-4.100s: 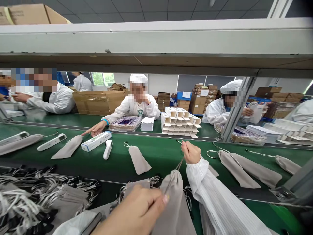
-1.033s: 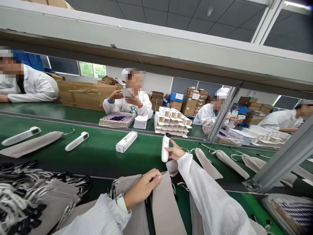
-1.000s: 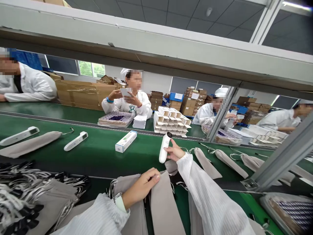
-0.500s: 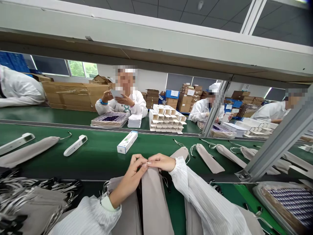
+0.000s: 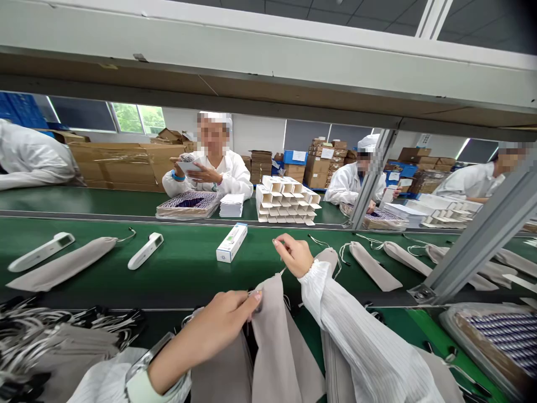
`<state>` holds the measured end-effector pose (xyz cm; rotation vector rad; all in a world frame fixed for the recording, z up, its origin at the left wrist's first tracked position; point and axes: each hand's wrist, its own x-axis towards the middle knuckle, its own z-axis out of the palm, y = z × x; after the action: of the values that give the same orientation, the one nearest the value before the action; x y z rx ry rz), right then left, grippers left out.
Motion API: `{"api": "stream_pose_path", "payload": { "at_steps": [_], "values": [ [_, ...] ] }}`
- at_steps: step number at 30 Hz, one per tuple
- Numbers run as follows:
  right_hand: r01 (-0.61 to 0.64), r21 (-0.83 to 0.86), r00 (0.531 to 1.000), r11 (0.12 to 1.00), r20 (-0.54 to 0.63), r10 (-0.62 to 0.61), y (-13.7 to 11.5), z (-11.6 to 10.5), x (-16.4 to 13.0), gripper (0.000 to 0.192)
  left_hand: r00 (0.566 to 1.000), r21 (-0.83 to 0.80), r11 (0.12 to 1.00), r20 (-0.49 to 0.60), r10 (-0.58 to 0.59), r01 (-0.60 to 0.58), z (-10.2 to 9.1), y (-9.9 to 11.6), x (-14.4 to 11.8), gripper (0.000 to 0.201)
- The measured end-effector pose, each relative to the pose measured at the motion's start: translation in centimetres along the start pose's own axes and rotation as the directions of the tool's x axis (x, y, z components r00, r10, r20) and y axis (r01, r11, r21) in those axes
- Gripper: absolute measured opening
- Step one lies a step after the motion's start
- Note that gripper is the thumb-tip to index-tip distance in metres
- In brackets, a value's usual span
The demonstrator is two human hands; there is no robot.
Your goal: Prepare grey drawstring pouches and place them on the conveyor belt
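Both hands work one grey drawstring pouch [image 5: 272,336] at lower centre. Left hand [image 5: 224,319] pinches its mouth; right hand [image 5: 293,256] grips the drawstring [image 5: 282,271]. Contents are hidden.

My right hand [image 5: 296,256] has pulled away toward 1 o'clock from my left hand [image 5: 229,316], drawing the cord on the grey pouch [image 5: 272,330]; white thermometer gone from view.
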<state>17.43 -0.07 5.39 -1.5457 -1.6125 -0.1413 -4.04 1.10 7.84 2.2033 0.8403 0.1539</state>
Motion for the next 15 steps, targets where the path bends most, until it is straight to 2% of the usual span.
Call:
{"api": "stream_pose_path", "payload": {
  "at_steps": [2,6,7,8,9,10,11,12,13,14,15],
  "values": [
    [0.023,-0.057,0.997,0.998,-0.071,-0.027,1.3,0.2,-0.1,0.029,0.999,-0.017,0.999,-0.007,0.049,-0.050,0.2,1.1,-1.0,0.045],
    [-0.060,-0.088,0.980,0.994,-0.193,0.042,3.1,0.2,0.0,0.039,0.990,-0.059,0.989,-0.039,0.134,-0.136,0.9,3.2,-3.4,0.039],
    [-0.091,-0.065,0.981,0.994,-0.178,0.078,3.0,-0.1,0.1,0.040,0.986,-0.072,0.984,-0.044,0.158,-0.161,1.1,3.5,-4.0,0.038],
    [-0.126,-0.021,0.988,0.992,-0.098,0.123,2.7,-0.6,0.2,0.039,0.982,-0.091,0.978,-0.045,0.185,-0.189,1.2,3.8,-4.6,0.037],
    [-0.174,0.050,0.983,0.983,0.064,0.171,2.0,-1.1,0.3,0.039,0.976,-0.113,0.969,-0.045,0.215,-0.219,1.2,4.0,-5.0,0.036],
    [-0.240,0.145,0.935,0.960,0.300,0.188,1.1,-1.6,0.3,0.041,0.968,-0.139,0.958,-0.053,0.245,-0.250,1.2,4.0,-5.3,0.036],
    [-0.320,0.249,0.819,0.914,0.557,0.135,0.0,-2.0,0.2,0.046,0.960,-0.173,0.945,-0.076,0.268,-0.278,1.2,3.9,-5.4,0.036],
    [-0.400,0.346,0.658,0.848,0.753,0.004,-1.2,-2.3,0.0,0.053,0.953,-0.205,0.932,-0.122,0.278,-0.298,1.1,3.7,-5.4,0.036],
    [-0.458,0.431,0.505,0.778,0.846,-0.171,-2.5,-2.4,-0.3,0.060,0.944,-0.237,0.919,-0.184,0.275,-0.314,1.1,3.4,-5.1,0.036],
    [-0.489,0.505,0.387,0.711,0.856,-0.341,-3.7,-2.3,-0.7,0.067,0.931,-0.266,0.906,-0.253,0.264,-0.329,1.2,3.1,-4.8,0.035],
    [-0.495,0.570,0.317,0.656,0.821,-0.474,-4.9,-2.0,-1.1,0.070,0.916,-0.292,0.893,-0.317,0.246,-0.342,1.3,2.8,-4.4,0.034]
  ]
}}
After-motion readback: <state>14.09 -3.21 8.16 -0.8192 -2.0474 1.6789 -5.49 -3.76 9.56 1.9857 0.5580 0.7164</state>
